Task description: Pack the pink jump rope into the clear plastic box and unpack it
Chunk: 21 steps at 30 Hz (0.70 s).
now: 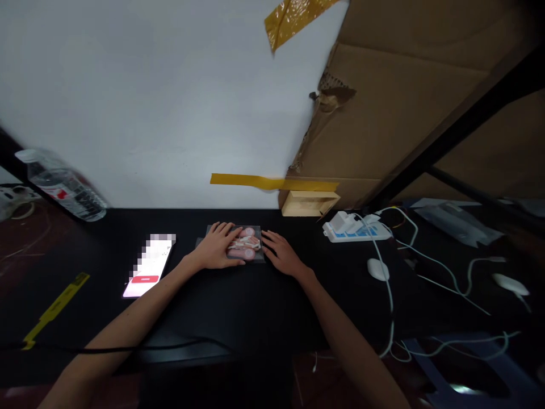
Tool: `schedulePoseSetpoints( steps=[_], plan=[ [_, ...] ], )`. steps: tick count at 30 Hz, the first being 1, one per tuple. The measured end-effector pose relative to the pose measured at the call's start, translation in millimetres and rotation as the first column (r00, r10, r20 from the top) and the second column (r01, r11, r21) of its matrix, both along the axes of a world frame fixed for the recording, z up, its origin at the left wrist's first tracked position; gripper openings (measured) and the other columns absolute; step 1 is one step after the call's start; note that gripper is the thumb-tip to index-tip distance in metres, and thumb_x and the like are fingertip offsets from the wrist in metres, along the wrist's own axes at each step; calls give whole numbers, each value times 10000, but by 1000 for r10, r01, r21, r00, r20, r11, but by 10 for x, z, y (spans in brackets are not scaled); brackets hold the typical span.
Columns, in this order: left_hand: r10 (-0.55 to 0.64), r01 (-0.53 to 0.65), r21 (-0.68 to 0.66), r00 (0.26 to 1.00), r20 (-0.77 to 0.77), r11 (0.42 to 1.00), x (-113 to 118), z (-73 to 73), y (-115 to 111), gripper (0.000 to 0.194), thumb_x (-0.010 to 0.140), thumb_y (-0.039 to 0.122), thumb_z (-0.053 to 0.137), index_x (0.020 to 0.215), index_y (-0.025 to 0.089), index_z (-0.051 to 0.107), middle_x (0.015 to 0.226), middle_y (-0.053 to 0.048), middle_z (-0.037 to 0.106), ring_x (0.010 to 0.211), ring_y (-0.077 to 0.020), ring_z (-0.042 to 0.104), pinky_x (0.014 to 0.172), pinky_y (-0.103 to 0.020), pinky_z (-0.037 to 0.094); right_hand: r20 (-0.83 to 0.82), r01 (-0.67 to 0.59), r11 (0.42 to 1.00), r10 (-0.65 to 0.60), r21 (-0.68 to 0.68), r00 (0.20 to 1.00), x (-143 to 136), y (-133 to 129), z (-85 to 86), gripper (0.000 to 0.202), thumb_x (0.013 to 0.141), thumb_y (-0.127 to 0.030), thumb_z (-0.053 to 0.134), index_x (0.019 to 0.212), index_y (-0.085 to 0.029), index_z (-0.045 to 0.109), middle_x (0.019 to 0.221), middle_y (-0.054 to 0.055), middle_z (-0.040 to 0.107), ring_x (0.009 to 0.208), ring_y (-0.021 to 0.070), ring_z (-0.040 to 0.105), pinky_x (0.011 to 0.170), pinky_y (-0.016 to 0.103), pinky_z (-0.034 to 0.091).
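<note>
A clear plastic packet [244, 245] with pink and white pieces inside lies flat on the black table. Over its left part rests my left hand [218, 245], fingers stretched out and palm down, hiding that side. My right hand [281, 253] lies flat at the packet's right edge, its fingers spread and the fingertips close to the plastic. Whether those fingertips touch the packet I cannot tell. Neither hand is closed around anything. What exactly the pink pieces are is too small to make out.
A lit phone [150, 264] lies left of my left arm, a water bottle [63, 184] farther left. A small wooden box [307, 204] stands against the back wall. To the right are a power strip [355, 228], a white mouse [377, 270] and loose cables [390, 301].
</note>
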State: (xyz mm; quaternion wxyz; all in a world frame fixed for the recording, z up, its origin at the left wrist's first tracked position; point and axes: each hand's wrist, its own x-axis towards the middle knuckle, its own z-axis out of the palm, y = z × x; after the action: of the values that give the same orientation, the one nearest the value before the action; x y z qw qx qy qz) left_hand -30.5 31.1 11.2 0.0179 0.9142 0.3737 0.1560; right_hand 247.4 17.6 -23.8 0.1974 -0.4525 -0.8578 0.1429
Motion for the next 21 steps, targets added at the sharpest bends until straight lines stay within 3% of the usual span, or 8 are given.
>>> schedulePoseSetpoints(
  steps=[6,11,14,17,21],
  plan=[
    [-8,8,-12,1000,20,1000,-28,13,12,919,793,725,621,1502,195,373,1414,-170,487,1315,-374,435,1122,-535,302,-63,100,995,-101,-25,993,-28,-16,-45,657,1016,-528,338,1521,-111,386,1560,185,417,1484,304,318,1203,536,281],
    [-8,9,-17,999,40,1000,-44,17,12,924,791,713,634,1511,201,360,1435,-170,472,1329,-380,425,1131,-544,292,-275,162,983,-180,-87,944,-14,8,-45,578,989,-604,379,1264,-184,664,1423,160,579,1423,303,422,1172,536,334],
    [-16,17,-26,999,45,1000,-31,35,6,911,784,719,636,1497,213,381,1424,-162,486,1321,-379,434,1128,-551,293,-376,123,984,-162,-128,912,-1,-2,13,507,977,-605,426,1130,-230,732,1335,126,651,1344,284,523,1144,515,381],
    [-13,14,-26,999,31,1000,-23,34,1,899,783,730,632,1476,202,409,1401,-171,501,1311,-377,443,1125,-549,294,-369,-9,990,-45,-143,928,0,-41,70,529,988,-595,414,1256,-226,683,1388,123,622,1385,275,483,1155,506,370],
    [29,-29,-21,999,27,999,-20,-9,-1,877,767,728,646,1458,230,436,1400,-152,507,1318,-379,441,1132,-562,282,-144,-83,991,67,-108,987,-40,-100,68,725,931,-652,495,1508,-217,435,1574,131,414,1509,315,258,1193,572,272]
  ],
)
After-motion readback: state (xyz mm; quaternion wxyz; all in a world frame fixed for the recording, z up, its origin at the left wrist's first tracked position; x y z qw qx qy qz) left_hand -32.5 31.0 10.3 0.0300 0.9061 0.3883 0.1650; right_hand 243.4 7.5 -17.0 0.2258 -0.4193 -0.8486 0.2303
